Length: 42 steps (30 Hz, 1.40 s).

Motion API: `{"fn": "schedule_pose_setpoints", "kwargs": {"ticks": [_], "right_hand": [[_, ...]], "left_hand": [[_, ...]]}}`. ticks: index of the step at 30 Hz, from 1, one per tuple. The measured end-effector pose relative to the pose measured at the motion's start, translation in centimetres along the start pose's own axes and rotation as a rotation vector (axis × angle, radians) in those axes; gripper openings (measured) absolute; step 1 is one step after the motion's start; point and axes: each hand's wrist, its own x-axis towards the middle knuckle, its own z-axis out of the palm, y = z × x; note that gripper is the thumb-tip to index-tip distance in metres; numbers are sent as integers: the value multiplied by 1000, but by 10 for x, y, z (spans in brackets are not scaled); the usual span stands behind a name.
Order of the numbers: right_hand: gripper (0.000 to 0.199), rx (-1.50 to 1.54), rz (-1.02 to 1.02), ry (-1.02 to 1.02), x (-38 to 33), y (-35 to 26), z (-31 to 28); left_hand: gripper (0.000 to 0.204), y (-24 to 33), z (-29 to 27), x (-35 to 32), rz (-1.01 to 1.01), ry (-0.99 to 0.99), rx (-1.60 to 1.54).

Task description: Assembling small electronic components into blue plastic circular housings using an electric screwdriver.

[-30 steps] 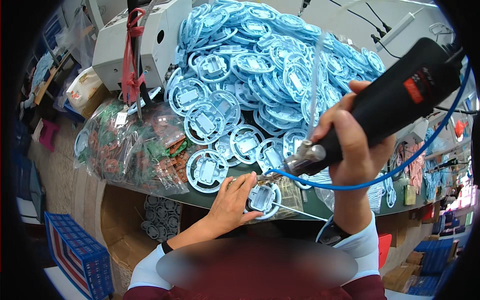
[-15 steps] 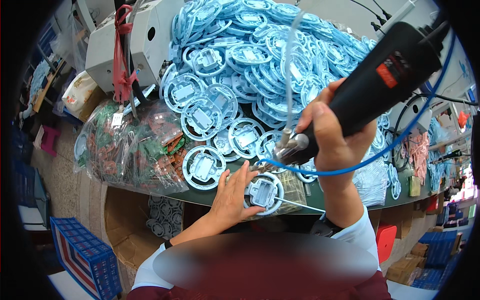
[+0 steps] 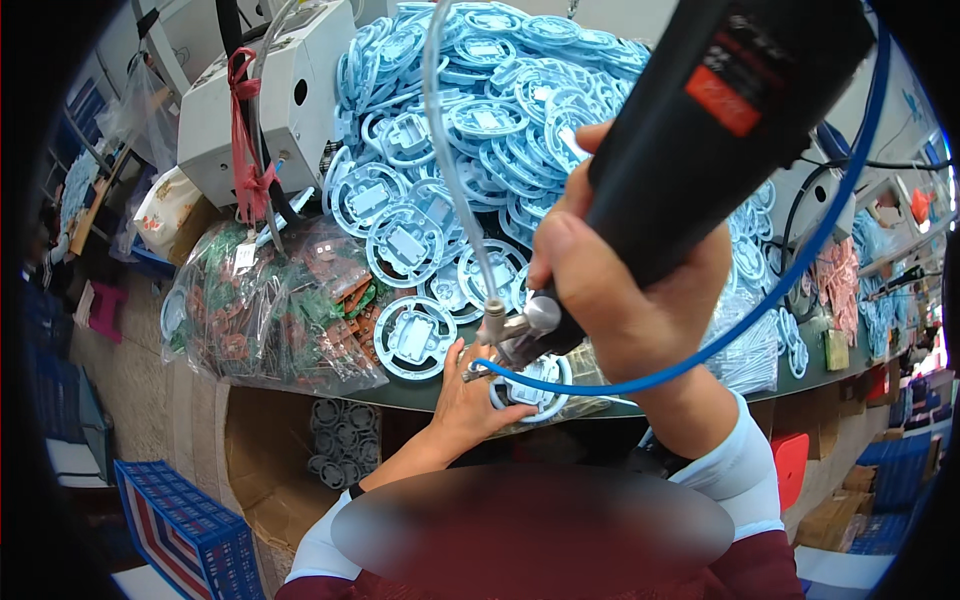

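Observation:
My right hand (image 3: 615,305) is wrapped round a large black powered screwdriver (image 3: 690,190). A clear tube (image 3: 455,180) and a blue hose (image 3: 800,280) run to its metal nose (image 3: 520,335), which tilts down to the left. Beneath the nose lies a light-blue round plastic housing (image 3: 530,393) with a box-shaped middle, at the table's near edge. My left hand (image 3: 468,395) grips the left side of this housing, thumb along its near rim. The nose and blue hose hide part of the housing and the fingertips, so I cannot tell whether the tip touches it.
A tall heap of similar light-blue housings (image 3: 490,115) fills the back of the table. Left of it sit a clear bag of green and brown pieces (image 3: 270,310) and a grey machine box (image 3: 270,100). A cardboard box (image 3: 265,450) and a blue crate (image 3: 185,540) stand below.
The screwdriver and my right hand have moved left and come up closer to the camera. Its nose has shifted left over my left fingers. My left hand still grips the housing.

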Motion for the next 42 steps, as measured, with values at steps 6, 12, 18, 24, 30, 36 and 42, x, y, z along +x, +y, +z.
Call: {"fn": "schedule_pose_setpoints", "kwargs": {"ticks": [6, 12, 18, 24, 30, 36, 42], "right_hand": [[40, -36, 46, 41, -3, 13, 8], [35, -52, 76, 85, -10, 24, 16], [42, -43, -6, -29, -6, 18, 12], [39, 96, -212, 132, 6, -17, -44], [41, -186, -39, 176, -13, -7, -48], [40, -189, -90, 180, -10, 0, -48], [36, -162, -30, 260, -18, 12, -48]], "left_hand": [[101, -4, 4, -3, -36, -16, -14], [94, 0, 3, -1, 41, 63, 7], [88, 0, 1, -3, 10, 2, 33], [90, 14, -13, 6, 113, -16, 94], [76, 36, -7, 26, 165, -179, 197], [79, 46, -12, 35, 12, -345, 172], [79, 35, -1, 26, 102, -190, 85]]}}
